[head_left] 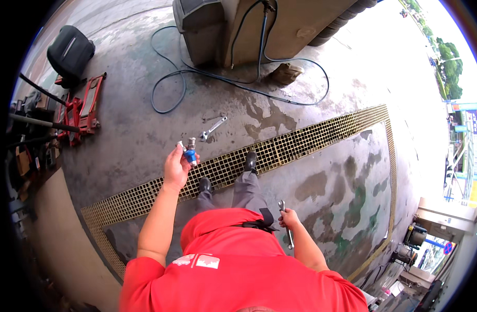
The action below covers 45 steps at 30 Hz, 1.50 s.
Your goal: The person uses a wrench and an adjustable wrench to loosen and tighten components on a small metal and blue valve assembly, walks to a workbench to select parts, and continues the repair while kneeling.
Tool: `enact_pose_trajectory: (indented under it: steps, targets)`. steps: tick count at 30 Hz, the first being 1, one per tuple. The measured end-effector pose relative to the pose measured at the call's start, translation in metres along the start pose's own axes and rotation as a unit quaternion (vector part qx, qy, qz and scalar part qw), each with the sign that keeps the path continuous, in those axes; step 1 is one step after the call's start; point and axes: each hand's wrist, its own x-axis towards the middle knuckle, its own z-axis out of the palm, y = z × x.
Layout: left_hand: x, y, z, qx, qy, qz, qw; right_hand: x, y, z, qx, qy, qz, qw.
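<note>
My left hand is raised in front of me, fingers wrapped round a small blue and silver metal fitting. Its exact kind is not clear from here. Low by my right side, my right hand grips a silver wrench round its middle; one end shows above the fist and the other hangs below. Beyond the left hand, an adjustable wrench lies on the concrete floor, touched by neither hand.
A yellowish floor grating runs under my feet. Ahead, a blue hose loops across the wet floor beside a grey bin and a crumpled brown bag. Red floor jacks and a black case stand at the left.
</note>
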Motion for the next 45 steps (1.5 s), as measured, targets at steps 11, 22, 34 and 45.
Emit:
enact_pose_trajectory:
  steps: [11, 22, 34, 45]
  targets:
    - [0.047, -0.094, 0.075, -0.086, 0.132, -0.067, 0.985, 0.209, -0.16, -0.149, -0.198, 0.007, 0.055, 0.979]
    - [0.163, -0.158, 0.097, -0.142, 0.158, -0.05, 0.976, 0.317, -0.357, -0.055, -0.423, 0.029, -0.279, 0.861]
    - [0.266, -0.26, -0.073, -0.201, 0.219, -0.028, 0.954, 0.477, -0.295, 0.15, -0.55, -0.137, -0.215, 0.795]
    - [0.421, -0.364, -0.315, -0.034, 0.15, -0.017, 0.988, 0.688, -0.386, 0.322, -0.522, -0.087, -0.4, 0.748]
